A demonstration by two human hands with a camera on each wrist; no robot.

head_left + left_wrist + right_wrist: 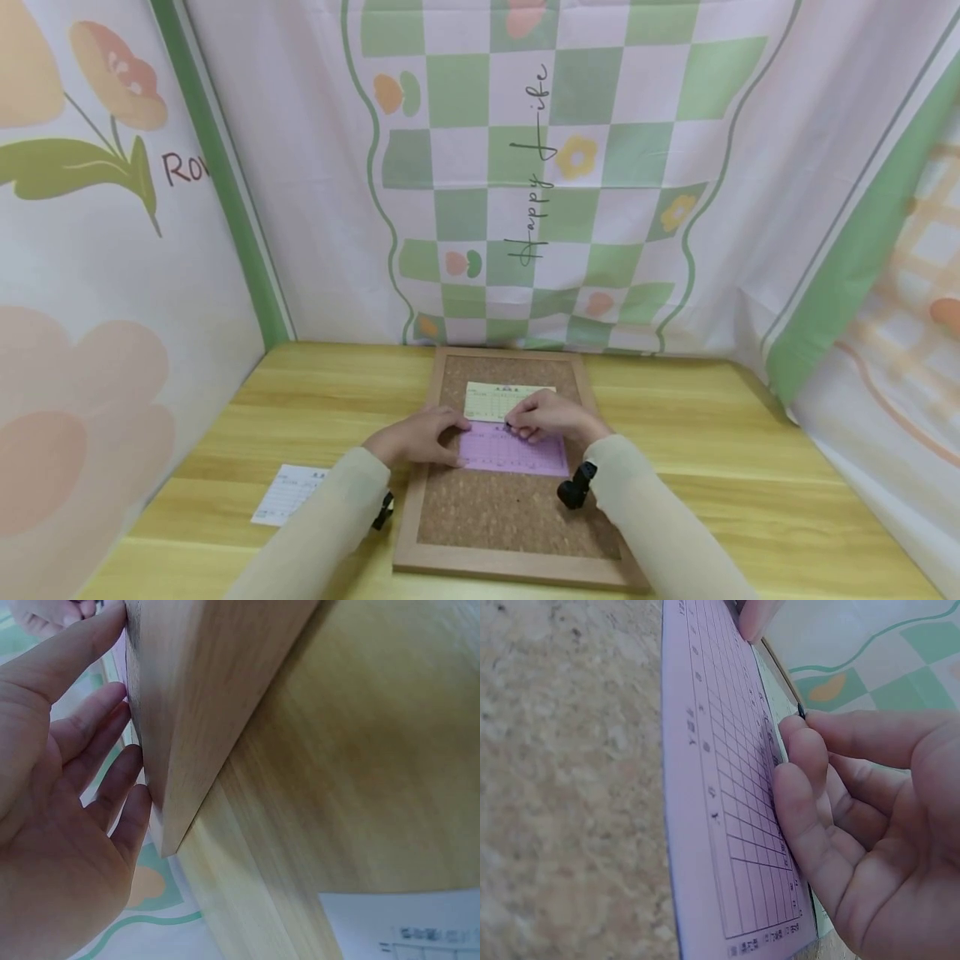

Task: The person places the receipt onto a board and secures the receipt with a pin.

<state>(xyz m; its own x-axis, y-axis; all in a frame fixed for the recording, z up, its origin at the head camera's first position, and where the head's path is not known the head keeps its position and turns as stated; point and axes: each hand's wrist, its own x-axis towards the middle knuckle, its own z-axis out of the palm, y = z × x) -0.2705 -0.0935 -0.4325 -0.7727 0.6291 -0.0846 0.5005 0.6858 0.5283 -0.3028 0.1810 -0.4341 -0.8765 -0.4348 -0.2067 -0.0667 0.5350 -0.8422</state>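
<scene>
Head view: the left hand (416,439) lies flat on the lilac ruled paper slip (517,454) on the wood-framed cork board (517,517); the right hand (551,417) curls at its top edge.

Left wrist: fingers (97,742) straight.

Right wrist — fingertips (799,761) pinch a small dark pin (802,712) against the slip.

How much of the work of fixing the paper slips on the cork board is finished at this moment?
Done, apparently: the yellow slip lies on the cork board. In hand: the left hand presses the pink slip flat while the right hand pinches something small and dark at its top edge, probably a pin. Left: the white slip lies on the table.
</scene>
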